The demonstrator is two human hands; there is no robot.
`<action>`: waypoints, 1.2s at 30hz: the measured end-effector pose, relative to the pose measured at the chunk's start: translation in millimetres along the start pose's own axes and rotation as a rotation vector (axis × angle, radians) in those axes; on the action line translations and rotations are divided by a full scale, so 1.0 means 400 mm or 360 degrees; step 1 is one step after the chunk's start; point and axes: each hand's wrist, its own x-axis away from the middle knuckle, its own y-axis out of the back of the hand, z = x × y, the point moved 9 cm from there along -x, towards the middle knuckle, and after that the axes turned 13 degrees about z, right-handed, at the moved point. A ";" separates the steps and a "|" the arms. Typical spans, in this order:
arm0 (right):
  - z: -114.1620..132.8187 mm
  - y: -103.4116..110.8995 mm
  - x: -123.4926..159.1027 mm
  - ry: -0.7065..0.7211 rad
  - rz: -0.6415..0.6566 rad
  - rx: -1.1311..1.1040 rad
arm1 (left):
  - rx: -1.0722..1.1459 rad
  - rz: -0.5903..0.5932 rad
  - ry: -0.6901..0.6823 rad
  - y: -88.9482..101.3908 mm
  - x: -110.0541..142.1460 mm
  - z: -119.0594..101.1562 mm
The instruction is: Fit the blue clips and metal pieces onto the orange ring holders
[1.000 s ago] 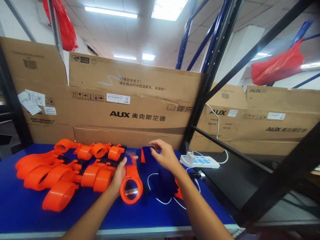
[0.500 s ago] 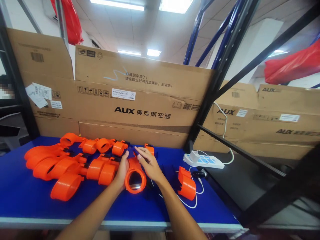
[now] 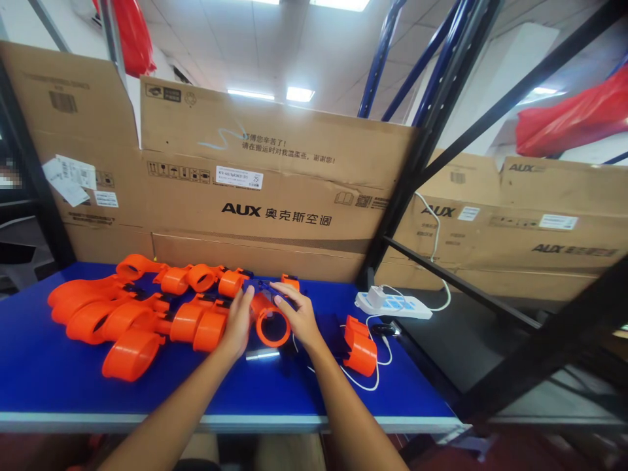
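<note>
Between my two hands is an orange plastic ring-shaped part (image 3: 273, 342), its round opening facing me and its upper end partly behind my fingers. My left hand (image 3: 238, 326) grips it from the left, thumb up along its side. From the right, my right hand (image 3: 299, 316) closes on it with thumb and bent fingers near the dark upper end. What small piece the fingertips touch there is too blurred to make out. A shiny silver bar (image 3: 262, 354) lies on the table just below the ring.
Several similar orange parts (image 3: 130, 353) crowd the left of the blue table (image 3: 196, 396). Another orange part (image 3: 360, 347) stands at right, beside a white cable and a black device (image 3: 385, 329). A white power strip (image 3: 392, 305) lies behind, near a black rack post. Cardboard (image 3: 275, 252) walls the back.
The orange part has tipped and shifted slightly up and right in my hands, so the silver bar now shows below the ring. My right fingers have curled in closer. The view has shifted slightly.
</note>
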 end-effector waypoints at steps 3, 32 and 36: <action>-0.004 0.001 -0.001 0.0027 0.0016 0.0001 | -0.0128 0.0001 -0.0057 -0.002 0.003 -0.011; -0.039 0.003 0.000 -0.0033 -0.0006 -0.0007 | -0.0165 0.0153 -0.0189 0.000 -0.009 -0.019; -0.039 -0.028 -0.003 -0.0077 0.0155 -0.0114 | -0.0086 0.0163 -0.0296 0.008 -0.011 -0.027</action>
